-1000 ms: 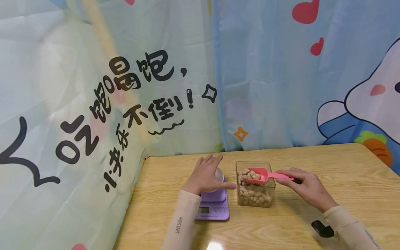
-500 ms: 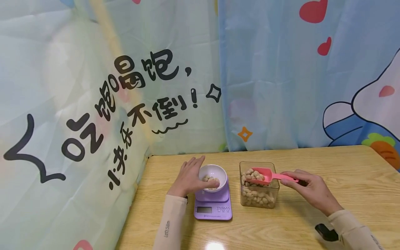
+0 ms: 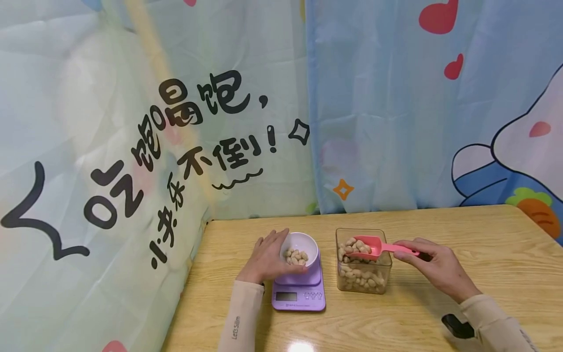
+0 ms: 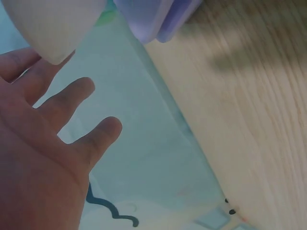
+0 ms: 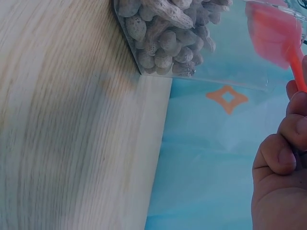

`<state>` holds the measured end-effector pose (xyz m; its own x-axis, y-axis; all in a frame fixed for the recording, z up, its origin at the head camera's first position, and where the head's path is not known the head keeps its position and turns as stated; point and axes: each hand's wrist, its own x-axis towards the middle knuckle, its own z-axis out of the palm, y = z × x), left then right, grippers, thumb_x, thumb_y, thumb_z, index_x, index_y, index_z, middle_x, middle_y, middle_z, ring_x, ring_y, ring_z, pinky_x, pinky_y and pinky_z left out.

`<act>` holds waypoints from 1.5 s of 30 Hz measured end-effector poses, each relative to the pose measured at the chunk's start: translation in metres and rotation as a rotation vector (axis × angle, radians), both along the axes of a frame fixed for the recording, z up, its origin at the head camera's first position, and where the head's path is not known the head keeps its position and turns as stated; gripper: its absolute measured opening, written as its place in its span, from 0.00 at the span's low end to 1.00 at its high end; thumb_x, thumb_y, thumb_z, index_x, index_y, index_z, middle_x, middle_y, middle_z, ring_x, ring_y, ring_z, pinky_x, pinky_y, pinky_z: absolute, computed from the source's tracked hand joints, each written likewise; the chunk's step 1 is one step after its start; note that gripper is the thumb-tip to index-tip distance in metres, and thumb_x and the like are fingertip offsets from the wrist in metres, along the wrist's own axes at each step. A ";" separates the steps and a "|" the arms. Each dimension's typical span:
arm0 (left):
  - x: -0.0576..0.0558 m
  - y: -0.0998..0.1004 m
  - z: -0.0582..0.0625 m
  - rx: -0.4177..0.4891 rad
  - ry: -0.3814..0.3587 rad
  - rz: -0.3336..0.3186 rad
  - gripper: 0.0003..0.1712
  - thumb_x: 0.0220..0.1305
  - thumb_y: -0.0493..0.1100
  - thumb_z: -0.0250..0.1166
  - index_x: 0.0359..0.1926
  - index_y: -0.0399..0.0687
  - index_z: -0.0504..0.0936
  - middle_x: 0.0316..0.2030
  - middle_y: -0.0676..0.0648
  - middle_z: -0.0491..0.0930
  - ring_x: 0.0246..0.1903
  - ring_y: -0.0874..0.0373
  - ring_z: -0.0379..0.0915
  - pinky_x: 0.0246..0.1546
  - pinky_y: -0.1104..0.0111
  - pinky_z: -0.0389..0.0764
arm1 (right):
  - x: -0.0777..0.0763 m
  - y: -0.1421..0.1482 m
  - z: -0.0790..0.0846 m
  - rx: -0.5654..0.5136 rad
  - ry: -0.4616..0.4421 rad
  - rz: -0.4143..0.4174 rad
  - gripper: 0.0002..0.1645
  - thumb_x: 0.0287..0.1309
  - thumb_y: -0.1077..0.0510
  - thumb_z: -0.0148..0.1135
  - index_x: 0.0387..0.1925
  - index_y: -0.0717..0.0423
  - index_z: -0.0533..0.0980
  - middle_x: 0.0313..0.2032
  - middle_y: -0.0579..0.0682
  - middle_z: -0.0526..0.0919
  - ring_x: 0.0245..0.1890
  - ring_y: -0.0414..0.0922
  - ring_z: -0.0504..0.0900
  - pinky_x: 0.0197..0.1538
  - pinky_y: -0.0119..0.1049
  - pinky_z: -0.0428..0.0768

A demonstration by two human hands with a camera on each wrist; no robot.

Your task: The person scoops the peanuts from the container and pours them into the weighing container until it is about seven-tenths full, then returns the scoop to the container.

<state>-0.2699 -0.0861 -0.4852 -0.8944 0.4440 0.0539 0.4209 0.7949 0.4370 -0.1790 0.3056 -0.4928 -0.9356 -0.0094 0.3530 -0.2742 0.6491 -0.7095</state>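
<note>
A small white bowl (image 3: 311, 247) with several peanuts (image 3: 295, 256) in it is over the platform of a purple kitchen scale (image 3: 299, 295). My left hand (image 3: 267, 260) holds the bowl from its left side, thumb along the near rim and fingers round the far side. In the left wrist view, two fingers (image 4: 72, 98) stick out straight past the bowl (image 4: 55, 28). My right hand (image 3: 440, 266) pinches the handle of a pink scoop (image 3: 374, 246). The scoop's head lies tilted among peanuts in a clear square container (image 3: 364, 288).
A wooden table (image 3: 374, 325) carries everything. Printed curtains (image 3: 369, 122) stand behind it and along its left edge. To the right of the container, a black object (image 3: 457, 326) shows beside the right sleeve.
My left hand first drew left, uncovering the bowl; its thumb then moved from over the bowl's inside to the near rim. The right hand and scoop stay in the container.
</note>
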 end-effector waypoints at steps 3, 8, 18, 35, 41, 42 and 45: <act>-0.001 -0.001 -0.003 0.001 0.011 -0.004 0.71 0.40 0.79 0.72 0.79 0.50 0.57 0.74 0.47 0.63 0.75 0.48 0.52 0.76 0.50 0.47 | -0.001 0.000 0.002 -0.002 0.003 -0.007 0.21 0.66 0.51 0.68 0.56 0.57 0.83 0.43 0.50 0.85 0.32 0.39 0.78 0.29 0.29 0.80; -0.002 -0.003 -0.010 0.036 0.012 -0.010 0.70 0.41 0.79 0.72 0.79 0.50 0.58 0.72 0.45 0.66 0.72 0.50 0.60 0.76 0.50 0.51 | -0.003 0.001 0.008 -0.002 0.010 -0.006 0.21 0.66 0.50 0.68 0.57 0.55 0.83 0.45 0.51 0.85 0.31 0.39 0.78 0.28 0.30 0.78; -0.002 -0.005 -0.014 0.102 -0.022 0.002 0.68 0.41 0.78 0.73 0.79 0.54 0.59 0.71 0.44 0.67 0.69 0.46 0.62 0.72 0.51 0.60 | -0.017 0.002 0.030 0.008 0.035 0.001 0.22 0.65 0.50 0.69 0.58 0.53 0.83 0.49 0.50 0.84 0.33 0.40 0.77 0.28 0.30 0.77; -0.004 -0.003 -0.017 0.126 -0.056 0.016 0.69 0.41 0.77 0.74 0.79 0.56 0.57 0.72 0.43 0.66 0.70 0.43 0.61 0.69 0.48 0.64 | -0.048 -0.047 0.038 -0.089 0.030 0.161 0.21 0.66 0.51 0.68 0.57 0.53 0.83 0.53 0.54 0.83 0.27 0.44 0.75 0.25 0.34 0.75; -0.003 -0.004 -0.016 0.123 -0.061 0.021 0.68 0.41 0.78 0.73 0.79 0.56 0.58 0.72 0.44 0.65 0.71 0.44 0.60 0.70 0.48 0.63 | -0.057 -0.069 0.040 -0.089 -0.004 0.246 0.20 0.64 0.51 0.70 0.56 0.51 0.84 0.55 0.55 0.83 0.31 0.45 0.78 0.30 0.33 0.79; -0.003 -0.004 -0.016 0.123 -0.063 0.023 0.69 0.41 0.78 0.73 0.80 0.56 0.57 0.73 0.44 0.65 0.71 0.44 0.60 0.70 0.47 0.63 | -0.058 -0.072 0.041 -0.086 -0.013 0.258 0.20 0.64 0.50 0.70 0.56 0.50 0.84 0.55 0.55 0.83 0.31 0.45 0.78 0.30 0.33 0.79; -0.003 -0.004 -0.014 0.121 -0.068 0.021 0.69 0.41 0.78 0.73 0.80 0.57 0.57 0.73 0.44 0.64 0.72 0.44 0.59 0.71 0.47 0.61 | -0.063 -0.082 0.041 -0.056 -0.038 0.285 0.20 0.64 0.48 0.70 0.54 0.49 0.85 0.53 0.52 0.84 0.33 0.43 0.80 0.34 0.34 0.81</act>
<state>-0.2726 -0.0905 -0.4995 -0.9070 0.4188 0.0448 0.3707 0.7430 0.5573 -0.2420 0.2241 -0.4520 -0.9105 -0.2554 0.3253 -0.4127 0.5089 -0.7555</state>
